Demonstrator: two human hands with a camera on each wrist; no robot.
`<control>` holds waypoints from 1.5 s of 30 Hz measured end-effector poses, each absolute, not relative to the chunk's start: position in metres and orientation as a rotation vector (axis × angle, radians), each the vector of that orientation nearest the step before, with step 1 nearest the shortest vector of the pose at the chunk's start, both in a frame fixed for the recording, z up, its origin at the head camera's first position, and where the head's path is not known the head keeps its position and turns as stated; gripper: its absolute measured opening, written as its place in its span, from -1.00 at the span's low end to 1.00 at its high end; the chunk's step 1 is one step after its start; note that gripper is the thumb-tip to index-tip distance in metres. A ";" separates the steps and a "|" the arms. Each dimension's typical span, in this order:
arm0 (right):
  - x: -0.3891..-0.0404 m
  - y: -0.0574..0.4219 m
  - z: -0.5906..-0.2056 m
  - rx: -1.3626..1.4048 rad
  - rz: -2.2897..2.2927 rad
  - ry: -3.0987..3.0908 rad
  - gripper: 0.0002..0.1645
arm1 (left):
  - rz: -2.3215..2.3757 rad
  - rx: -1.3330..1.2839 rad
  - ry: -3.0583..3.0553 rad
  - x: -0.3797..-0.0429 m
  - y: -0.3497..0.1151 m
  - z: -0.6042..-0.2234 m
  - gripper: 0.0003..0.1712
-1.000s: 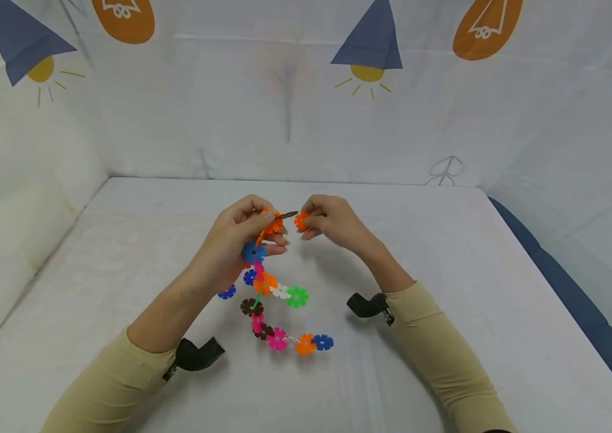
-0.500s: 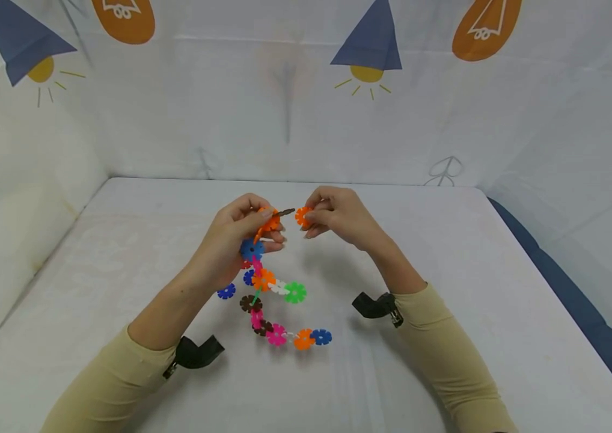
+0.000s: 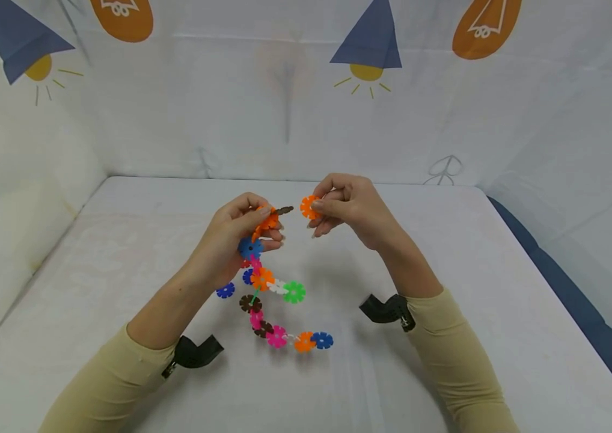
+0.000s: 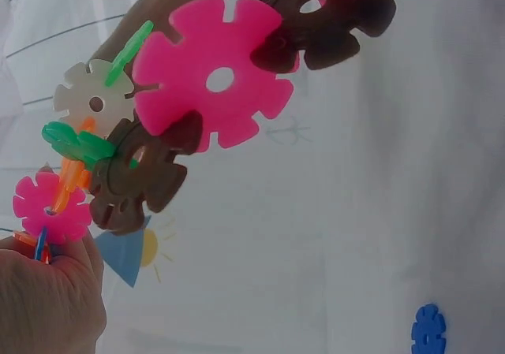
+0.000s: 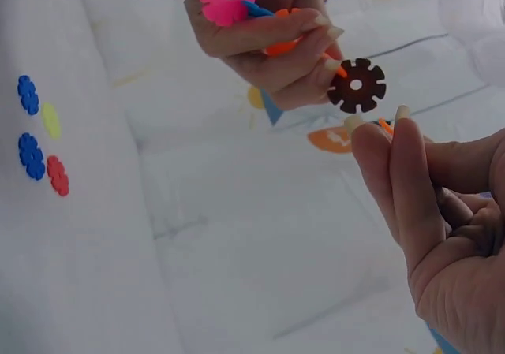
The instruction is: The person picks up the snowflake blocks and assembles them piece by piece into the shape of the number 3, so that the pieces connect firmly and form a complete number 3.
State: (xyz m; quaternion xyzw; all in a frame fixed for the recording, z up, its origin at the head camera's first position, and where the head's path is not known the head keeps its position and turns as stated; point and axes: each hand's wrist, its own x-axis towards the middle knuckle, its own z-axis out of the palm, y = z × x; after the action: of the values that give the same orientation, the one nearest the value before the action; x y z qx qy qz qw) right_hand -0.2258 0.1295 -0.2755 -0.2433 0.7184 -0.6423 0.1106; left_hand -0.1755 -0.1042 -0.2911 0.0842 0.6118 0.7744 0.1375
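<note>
In the head view my left hand (image 3: 230,237) pinches an orange notched flower disc (image 3: 267,220) at the top of a hanging chain of interlocked plastic discs. A brown disc (image 3: 284,210) sticks out from this end towards the right. Below the hand the chain runs through a blue disc (image 3: 250,248), then pink, orange, white, green and brown ones. My right hand (image 3: 357,204) pinches a separate orange disc (image 3: 308,207) between thumb and fingertips, apart from the brown disc. The right wrist view shows the brown disc (image 5: 371,94) face on, with the right fingertips close below it.
Loose discs lie on the white table (image 3: 446,361), among them a blue one (image 5: 31,157), a yellow one (image 5: 50,121) and a red one (image 5: 58,176). A white printed curtain (image 3: 230,90) stands behind the table. Black camera mounts (image 3: 198,352) sit at both wrists.
My right hand has moved up and to the right with its orange disc, widening the gap to the brown disc. The left hand and the chain have hardly moved.
</note>
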 end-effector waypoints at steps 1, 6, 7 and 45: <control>-0.225 0.129 -0.275 -0.721 -1.901 2.100 -0.88 | 2.245 0.243 1.764 -0.175 -0.104 -0.291 -0.86; -0.218 0.125 -0.273 -0.752 -1.959 2.067 -0.91 | 2.261 0.250 1.759 -0.175 -0.103 -0.292 -0.87; -0.217 0.124 -0.272 -0.757 -1.968 2.061 -0.91 | 2.263 0.253 1.760 -0.174 -0.102 -0.292 -0.87; -0.191 0.100 -0.284 -0.881 -2.058 2.378 -0.94 | 2.389 0.326 1.930 -0.170 -0.094 -0.303 -0.87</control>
State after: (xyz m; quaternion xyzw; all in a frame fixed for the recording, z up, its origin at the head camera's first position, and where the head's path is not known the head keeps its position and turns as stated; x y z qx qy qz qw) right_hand -0.1908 0.1003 -0.2845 -0.2692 0.7267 -0.6290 -0.0623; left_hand -0.1701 -0.0940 -0.3033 0.1056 0.6248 0.7732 0.0267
